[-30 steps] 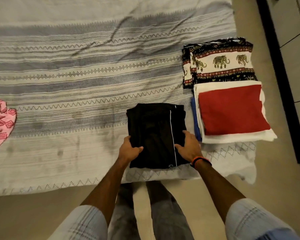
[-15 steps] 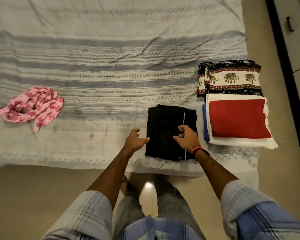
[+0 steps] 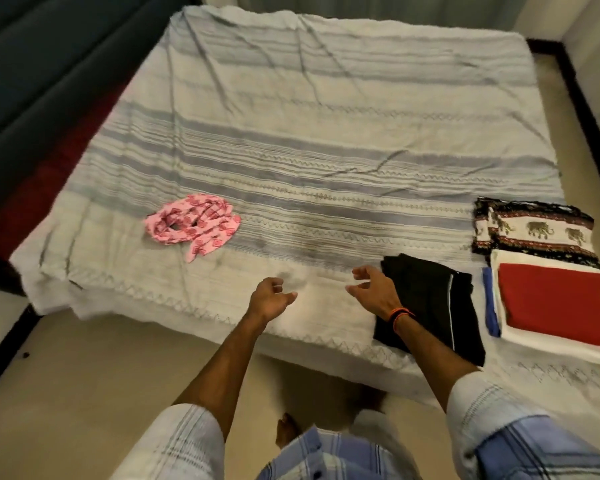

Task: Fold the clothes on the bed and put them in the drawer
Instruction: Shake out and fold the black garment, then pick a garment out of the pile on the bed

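A folded black garment (image 3: 433, 303) with a white side stripe lies near the bed's front edge. My right hand (image 3: 373, 287) hovers just left of it, fingers loosely curled, holding nothing. My left hand (image 3: 270, 298) hangs over the bedsheet farther left, also holding nothing. A crumpled pink patterned cloth (image 3: 192, 227) lies unfolded on the left part of the bed (image 3: 326, 133). At the right edge sit a folded red cloth (image 3: 555, 306) on a white one (image 3: 541, 344), a blue piece (image 3: 489, 303) under them, and a folded elephant-print garment (image 3: 534, 230) behind.
The bed carries a wrinkled grey-striped sheet. A dark sofa or headboard (image 3: 49, 81) runs along the left side. Beige floor (image 3: 84, 375) lies in front of the bed, with a dark skirting strip (image 3: 589, 133) along the right wall. My bare foot (image 3: 286, 429) stands on the floor.
Both hands have let go of the folded black garment and moved left off it. The view has lifted and swung left, showing the whole bed and the pink cloth.
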`<state>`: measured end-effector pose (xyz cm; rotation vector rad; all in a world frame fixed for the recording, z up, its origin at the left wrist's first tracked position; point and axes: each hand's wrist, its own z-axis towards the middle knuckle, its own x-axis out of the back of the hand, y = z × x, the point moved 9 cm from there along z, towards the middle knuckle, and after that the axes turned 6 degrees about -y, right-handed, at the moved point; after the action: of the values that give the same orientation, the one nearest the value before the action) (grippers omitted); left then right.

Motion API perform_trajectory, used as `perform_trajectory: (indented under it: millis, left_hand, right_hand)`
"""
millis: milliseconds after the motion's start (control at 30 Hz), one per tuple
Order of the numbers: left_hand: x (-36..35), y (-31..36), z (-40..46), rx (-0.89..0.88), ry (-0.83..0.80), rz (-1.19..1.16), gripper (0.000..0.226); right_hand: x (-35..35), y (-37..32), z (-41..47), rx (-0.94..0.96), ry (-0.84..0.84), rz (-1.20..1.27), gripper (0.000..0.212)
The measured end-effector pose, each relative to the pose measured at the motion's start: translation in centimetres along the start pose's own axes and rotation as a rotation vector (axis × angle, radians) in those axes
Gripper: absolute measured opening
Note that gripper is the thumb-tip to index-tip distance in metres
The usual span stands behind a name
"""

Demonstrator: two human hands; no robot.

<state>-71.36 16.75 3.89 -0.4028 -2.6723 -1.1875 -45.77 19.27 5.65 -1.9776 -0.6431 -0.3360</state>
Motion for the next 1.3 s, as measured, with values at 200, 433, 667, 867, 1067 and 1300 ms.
perform_trajectory:
  millis: [200,433,667,867,1067,1300]
  left_hand:
    - [10.6,-1.4,-0.2,-0.004,0.113,-0.121,0.05]
    - [20.2,-3.0,2.9,0.045,0.221,-0.215,0.042]
    - [27.8,-3.9,6.7,0.111,0.305,-0.269,0.03]
    - [31.0,-3.0,12.0,0.152,0.282,-0.292,0.03]
    - [34.3,-3.6,20.2,0.228,0.225,-0.224,0.014]
    - [37.0,-3.9,28.4,0.274,0.151,-0.242,0.024]
  right_hand:
    - [-7.1,-8.2,1.6,0.09,-0.079,-0.048,0.041]
    - [-14.4,-15.8,7.9,0.157,-0.164,-0.099,0.038]
    - [-20.6,-22.8,15.1,0.204,-0.287,-0.152,0.035]
    - [-23.6,-25.9,20.9,0.177,-0.328,-0.21,0.033]
    - [-26.4,-26.9,27.2,0.091,-0.339,-0.251,0.03]
    - [-29.7,-28.3,34.3,0.035,-0.338,-0.376,0.033]
